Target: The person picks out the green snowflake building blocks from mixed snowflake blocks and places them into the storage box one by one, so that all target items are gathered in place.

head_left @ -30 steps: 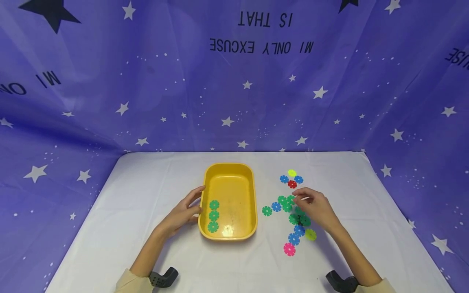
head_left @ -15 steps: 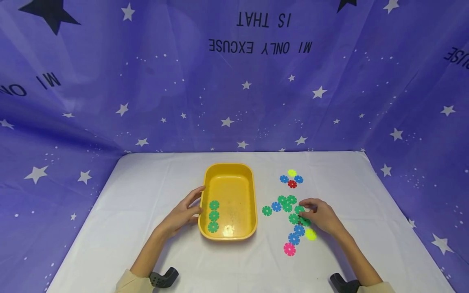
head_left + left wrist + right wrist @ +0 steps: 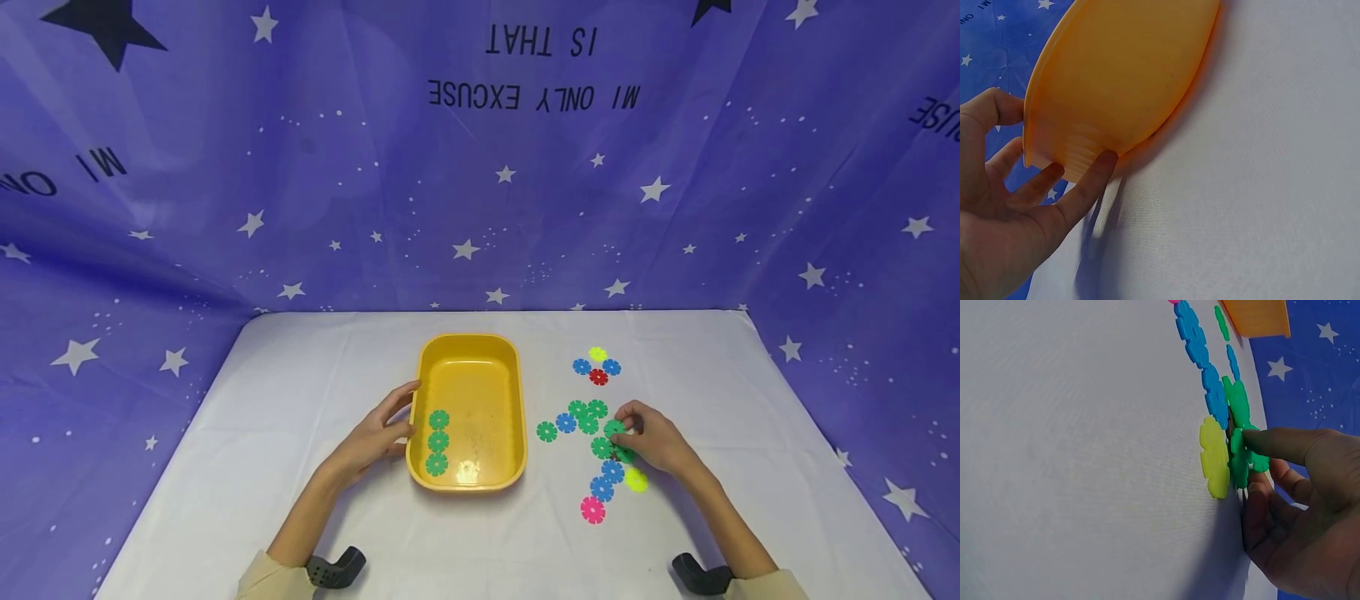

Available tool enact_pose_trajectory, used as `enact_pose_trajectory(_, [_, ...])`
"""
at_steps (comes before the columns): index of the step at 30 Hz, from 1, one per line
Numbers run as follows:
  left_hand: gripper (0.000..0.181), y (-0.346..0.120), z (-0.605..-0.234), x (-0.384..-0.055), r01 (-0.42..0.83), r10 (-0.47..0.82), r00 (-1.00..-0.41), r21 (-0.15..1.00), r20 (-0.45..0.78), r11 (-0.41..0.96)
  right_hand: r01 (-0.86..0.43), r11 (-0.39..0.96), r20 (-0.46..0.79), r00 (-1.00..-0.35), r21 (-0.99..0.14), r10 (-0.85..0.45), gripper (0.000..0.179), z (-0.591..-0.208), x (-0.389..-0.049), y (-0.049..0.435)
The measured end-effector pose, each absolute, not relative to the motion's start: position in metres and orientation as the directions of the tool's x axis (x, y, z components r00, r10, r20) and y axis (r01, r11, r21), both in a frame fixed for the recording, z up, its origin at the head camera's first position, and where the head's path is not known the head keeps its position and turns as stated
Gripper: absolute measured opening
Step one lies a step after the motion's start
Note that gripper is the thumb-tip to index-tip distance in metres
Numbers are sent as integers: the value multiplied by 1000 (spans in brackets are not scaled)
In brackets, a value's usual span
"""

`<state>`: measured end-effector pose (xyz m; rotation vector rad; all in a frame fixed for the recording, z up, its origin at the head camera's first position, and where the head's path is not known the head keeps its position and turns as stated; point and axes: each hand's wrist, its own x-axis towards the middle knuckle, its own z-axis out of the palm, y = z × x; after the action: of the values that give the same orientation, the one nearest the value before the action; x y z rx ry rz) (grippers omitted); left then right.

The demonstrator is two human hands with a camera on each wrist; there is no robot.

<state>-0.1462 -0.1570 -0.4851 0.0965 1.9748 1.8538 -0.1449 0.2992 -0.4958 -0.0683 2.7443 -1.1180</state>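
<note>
Notched plastic snowflake discs lie to the right of the yellow tray (image 3: 480, 337). My right hand (image 3: 654, 435) pinches a green snowflake disc (image 3: 614, 428) between thumb and fingers, low over the cluster. Other green discs (image 3: 602, 448) lie beside it, and one under the hand is partly hidden. In the right wrist view the thumb rests against green discs (image 3: 1239, 456), close to a yellow disc (image 3: 1214, 459). My left hand (image 3: 370, 437) touches the tray's left wall with spread fingers. The left wrist view shows thumb and fingertips against the tray's outer side (image 3: 1116, 75).
Three green discs (image 3: 438, 441) stand in a column inside the tray. Blue discs (image 3: 602, 489), a pink disc (image 3: 592, 510) and a separate group around a red disc (image 3: 597, 377) lie on the white tablecloth (image 3: 345, 350). A star-patterned purple cloth (image 3: 465, 183) stands behind and at both sides.
My right hand has come down and slightly right from above the upper green discs, and now pinches a green snowflake disc, which has shifted slightly. The left hand and tray have not moved.
</note>
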Motion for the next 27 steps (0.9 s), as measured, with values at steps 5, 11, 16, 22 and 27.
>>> enact_pose_trajectory(5, [76,-158,-485,-146,-237,343,-903,966,-258,102,32,675,-161,-979,-737,-128,23,-493,-144,300])
enact_pose_trajectory(11, [76,-158,-484,-145,-232,353,-900,966,-256,110,-24,648,-87,-986,-762,-140,22,-489,-142,299])
enact_pose_trajectory(16, [76,-158,-483,-145,-230,352,-902,968,-250,97,-48,554,-33,-990,-831,-134,26,-481,-143,288])
enact_pose_trajectory(22, [77,-158,-485,-145,-234,346,-903,967,-254,98,-81,431,5,-985,-899,-173,29,-463,-148,255])
enact_pose_trajectory(27, [76,-157,-485,-145,-237,337,-905,966,-258,103,-98,356,24,-978,-929,-206,28,-451,-152,219])
